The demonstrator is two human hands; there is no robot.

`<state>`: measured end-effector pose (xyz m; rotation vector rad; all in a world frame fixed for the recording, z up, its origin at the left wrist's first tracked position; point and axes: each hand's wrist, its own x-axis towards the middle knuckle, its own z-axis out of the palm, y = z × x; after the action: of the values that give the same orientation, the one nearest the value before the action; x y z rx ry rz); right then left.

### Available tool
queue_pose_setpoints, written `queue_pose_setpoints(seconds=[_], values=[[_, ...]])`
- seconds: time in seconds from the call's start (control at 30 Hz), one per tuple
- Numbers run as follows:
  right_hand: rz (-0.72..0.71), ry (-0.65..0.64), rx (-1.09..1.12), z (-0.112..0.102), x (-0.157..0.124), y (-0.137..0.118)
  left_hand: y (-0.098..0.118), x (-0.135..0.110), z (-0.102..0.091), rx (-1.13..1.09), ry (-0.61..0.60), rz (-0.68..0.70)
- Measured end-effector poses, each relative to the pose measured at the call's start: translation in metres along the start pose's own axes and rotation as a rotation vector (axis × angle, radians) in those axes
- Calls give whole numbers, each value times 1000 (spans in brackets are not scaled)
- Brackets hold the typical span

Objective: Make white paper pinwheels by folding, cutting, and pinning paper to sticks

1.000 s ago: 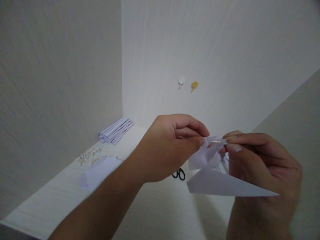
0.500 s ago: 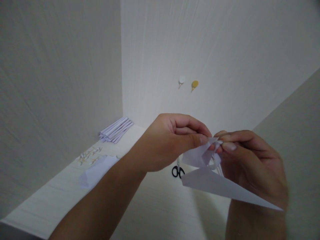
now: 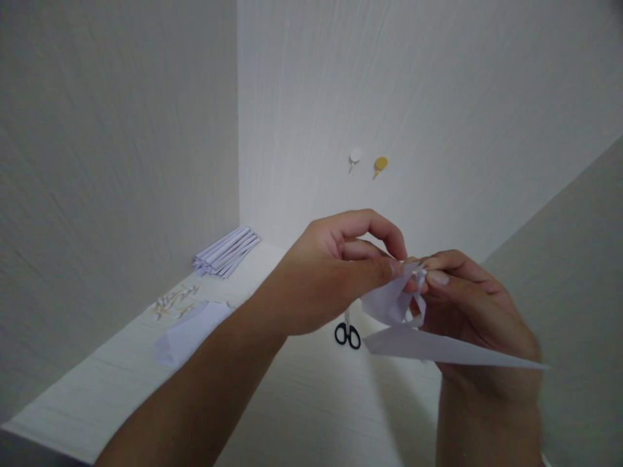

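Note:
A folded piece of white paper [image 3: 384,303] is held up between both hands above the table. My left hand [image 3: 335,272] pinches its upper left part between thumb and fingers. Close beside it, my right hand [image 3: 467,292] pinches a small twisted bit at the paper's top right. A loop of paper hangs under the fingertips, and a long pointed flap [image 3: 438,348] stretches to the right in front of my right wrist. Below the paper, scissors [image 3: 347,335] with black handles lie on the table. The fingertips hide the pinched part.
A bundle of rolled or folded paper strips [image 3: 228,251] lies at the left wall. Nearer are small white and tan pieces [image 3: 172,301] and loose white paper [image 3: 192,334], partly behind my left forearm. A white hook [image 3: 355,156] and a yellow hook [image 3: 380,164] are on the back wall.
My right hand has shifted slightly left and up, and the long flap has swung upward to lie flatter. My left index finger has lifted and bent more. More of the scissors shows.

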<state>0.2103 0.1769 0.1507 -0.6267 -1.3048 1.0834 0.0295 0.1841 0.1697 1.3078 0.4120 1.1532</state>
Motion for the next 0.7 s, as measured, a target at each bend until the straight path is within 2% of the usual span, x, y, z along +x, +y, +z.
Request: queue_pose_setpoints(seconds=[0.27, 0.57, 0.7], values=[[-20, 75, -12, 4, -3, 1, -1, 0, -1, 96, 37, 50], [-159, 181, -115, 12, -6, 5, -5, 5, -4, 171, 114, 49], [-174, 228, -160, 13, -8, 7, -7, 6, -5, 173, 121, 53]])
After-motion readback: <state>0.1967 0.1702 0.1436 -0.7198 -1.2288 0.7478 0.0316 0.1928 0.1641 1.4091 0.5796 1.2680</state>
